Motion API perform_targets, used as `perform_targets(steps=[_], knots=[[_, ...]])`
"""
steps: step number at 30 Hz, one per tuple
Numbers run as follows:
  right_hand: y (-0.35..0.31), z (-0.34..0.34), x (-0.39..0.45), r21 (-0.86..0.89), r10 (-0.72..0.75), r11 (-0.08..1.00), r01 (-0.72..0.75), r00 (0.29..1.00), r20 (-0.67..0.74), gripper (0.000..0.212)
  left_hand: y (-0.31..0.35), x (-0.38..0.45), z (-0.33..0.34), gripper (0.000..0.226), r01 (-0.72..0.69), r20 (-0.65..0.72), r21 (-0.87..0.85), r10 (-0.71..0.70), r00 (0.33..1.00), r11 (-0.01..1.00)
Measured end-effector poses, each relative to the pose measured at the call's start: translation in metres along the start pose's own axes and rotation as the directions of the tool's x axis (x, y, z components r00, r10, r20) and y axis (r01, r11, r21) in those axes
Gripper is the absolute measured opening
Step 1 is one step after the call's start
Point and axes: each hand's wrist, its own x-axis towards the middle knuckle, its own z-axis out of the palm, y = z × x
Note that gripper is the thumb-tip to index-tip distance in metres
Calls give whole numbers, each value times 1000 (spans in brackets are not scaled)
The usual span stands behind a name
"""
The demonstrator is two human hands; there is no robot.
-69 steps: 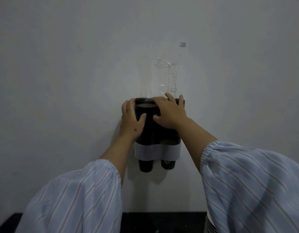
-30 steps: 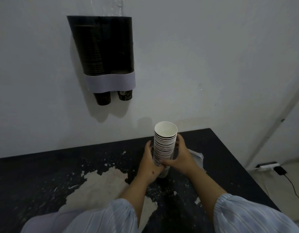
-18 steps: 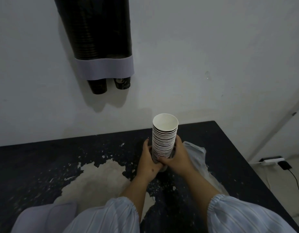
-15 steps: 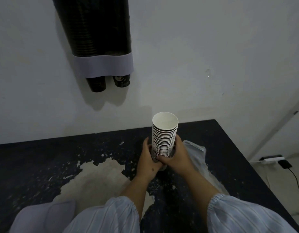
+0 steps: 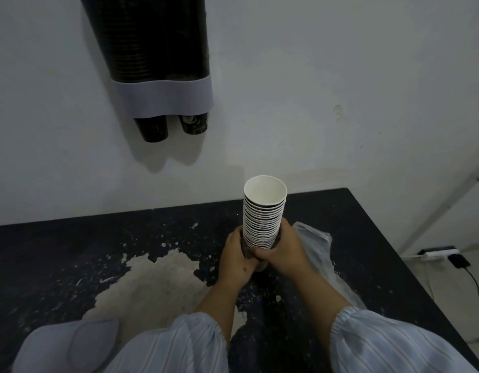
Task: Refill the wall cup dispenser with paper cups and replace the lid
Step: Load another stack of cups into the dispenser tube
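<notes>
Both grips are holding: left hand (image 5: 237, 255) and right hand (image 5: 285, 249) are clasping the upright stack of white paper cups (image 5: 262, 214) above the scuffed black counter (image 5: 58, 259), the dark wall dispenser (image 5: 154, 49) at eleven o'clock.

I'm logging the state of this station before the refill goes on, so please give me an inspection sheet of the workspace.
Surface: dark table, its coating badly flaked, a big pale bare patch near the middle.
Job's things: cup stack upright, mouth up; dispenser on the wall, a dark cup poking from each of two outlets; grey lid lying at the table's near left edge.
Clutter: clear plastic bag on the table right of the stack.
Hands: left hand and right hand both grip the stack's lower part.
Cables: power strip with a plug and black cord on the floor at right.
Surroundings: plain white wall.
</notes>
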Motion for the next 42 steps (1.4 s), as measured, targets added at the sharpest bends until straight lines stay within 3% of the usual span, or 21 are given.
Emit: perform_targets(steps=[15,25,42], knots=[[-4,-2,-2,-20,15,1000,-16,999,-34,72,-3,5,3,60,25,-2,-31,-25,1000,999],[-11,-2,-5,-44,16,999,-16,1000,17,78,-12,5,8,62,7,-48,25,-6,999,1000],[-20,-7,-4,-68,-3,998,0,999,-47,74,-11,10,5,66,29,49,-3,-29,998,1000]])
